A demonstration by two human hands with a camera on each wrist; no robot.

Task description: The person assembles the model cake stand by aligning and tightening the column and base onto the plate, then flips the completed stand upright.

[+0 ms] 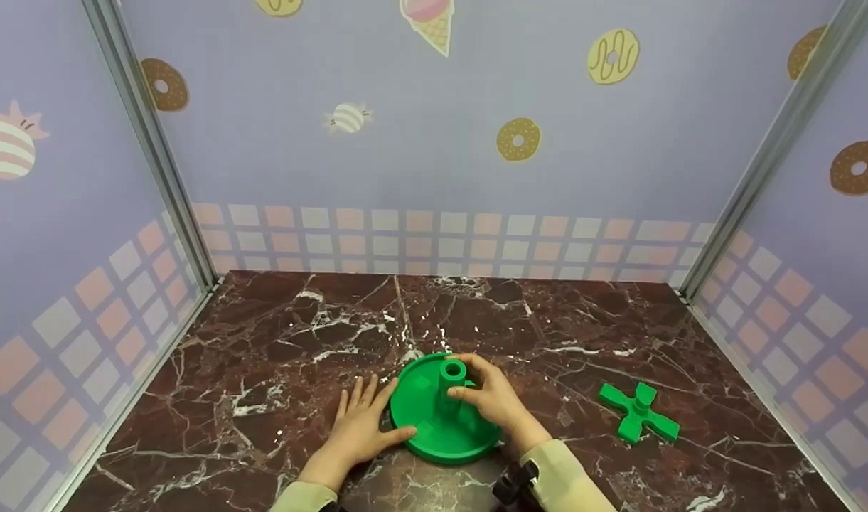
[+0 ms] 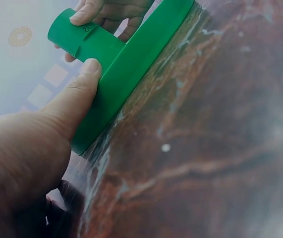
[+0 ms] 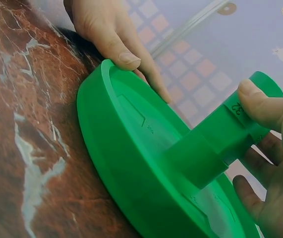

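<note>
A round green dish with a raised rim lies on the marble-patterned table. From its floor rises a hollow green tube, upright, with small raised markings visible in the right wrist view. My right hand holds this tube near its top, thumb on the near side and fingers around the far side. At the dish's left edge, my left hand lies with fingers spread and fairly straight, its thumb resting on the rim. Whether tube and dish are one piece, I cannot tell.
A green cross-shaped piece with a short hub lies on the table to the right of the dish. Patterned walls with metal corner posts enclose the table's back and sides.
</note>
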